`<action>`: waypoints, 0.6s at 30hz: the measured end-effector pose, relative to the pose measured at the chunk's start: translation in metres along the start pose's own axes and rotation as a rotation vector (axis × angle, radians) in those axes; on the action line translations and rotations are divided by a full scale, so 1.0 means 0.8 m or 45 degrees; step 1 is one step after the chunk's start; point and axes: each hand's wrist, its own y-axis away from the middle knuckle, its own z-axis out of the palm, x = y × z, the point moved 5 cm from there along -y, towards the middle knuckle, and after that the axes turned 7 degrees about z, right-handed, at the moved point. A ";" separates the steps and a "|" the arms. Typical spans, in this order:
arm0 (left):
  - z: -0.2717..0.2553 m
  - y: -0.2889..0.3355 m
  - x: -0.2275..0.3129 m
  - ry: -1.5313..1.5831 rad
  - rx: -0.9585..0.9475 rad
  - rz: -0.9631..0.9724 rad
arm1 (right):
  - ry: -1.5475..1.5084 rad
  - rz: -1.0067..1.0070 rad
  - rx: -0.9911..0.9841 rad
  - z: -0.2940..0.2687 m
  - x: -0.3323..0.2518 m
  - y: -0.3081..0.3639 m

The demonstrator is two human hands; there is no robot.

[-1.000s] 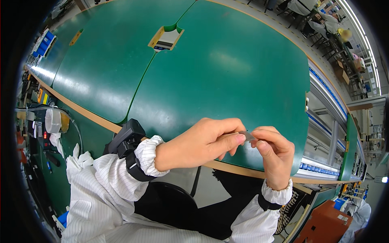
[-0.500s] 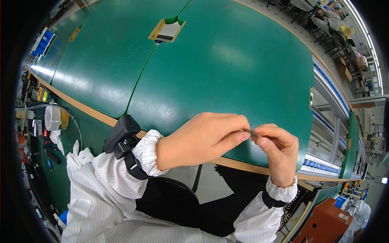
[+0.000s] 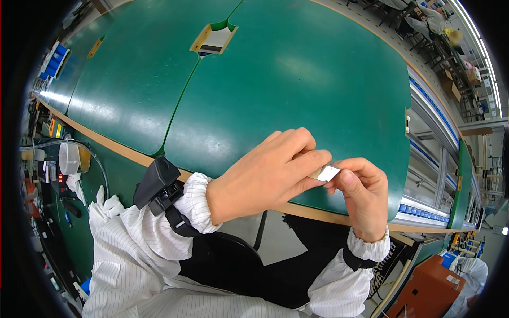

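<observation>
One blue bin (image 3: pixel 54 61) is seen at the far left edge, beside the green tabletop (image 3: pixel 297 100); what it contains cannot be made out. A cardboard box (image 3: pixel 449 86) is placed on the floor at upper right, its contents too small to be told. At lower right a reddish-brown box (image 3: pixel 427 289) is seen, its inside hidden from view. The tabletop is cut through by a wood-edged opening (image 3: pixel 214 40), in which a pale surface and a dark strip are shown.

Near the table's front edge, a small flat piece with a white face (image 3: pixel 328 173) is held above the surface, between the two hands. By the left hand (image 3: pixel 265 172), which is stretched across from the left with its back turned upward, the piece is pinched between thumb and bent fingers, the gap closed down to its thickness. The right hand (image 3: pixel 367 193) is raised from below, with the wrist upright and the fingers curled inward; thumb and index finger are kept close together at the piece's right edge. Whether that edge is gripped or only touched there cannot be told.

Both wrists are covered by gathered, striped white cuffs. A black device (image 3: pixel 159 183) is strapped to the left wrist, and the right is circled by a black band (image 3: pixel 356 259).
</observation>
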 end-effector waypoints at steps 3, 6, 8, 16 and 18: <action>-0.001 -0.001 -0.002 -0.190 -0.005 0.066 | 0.043 0.008 0.019 -0.003 0.000 -0.002; -0.003 0.000 -0.006 -0.348 -0.039 0.117 | 0.133 0.014 0.045 0.001 -0.002 -0.007; -0.016 0.002 0.002 -0.440 -0.032 0.145 | 0.163 -0.002 0.009 0.016 -0.009 -0.009; 0.006 0.003 0.003 -0.320 -0.082 0.069 | 0.557 -0.135 0.351 0.001 -0.005 0.009; 0.005 0.009 -0.001 -0.194 -0.106 -0.026 | 0.557 -0.180 0.313 0.011 0.000 0.006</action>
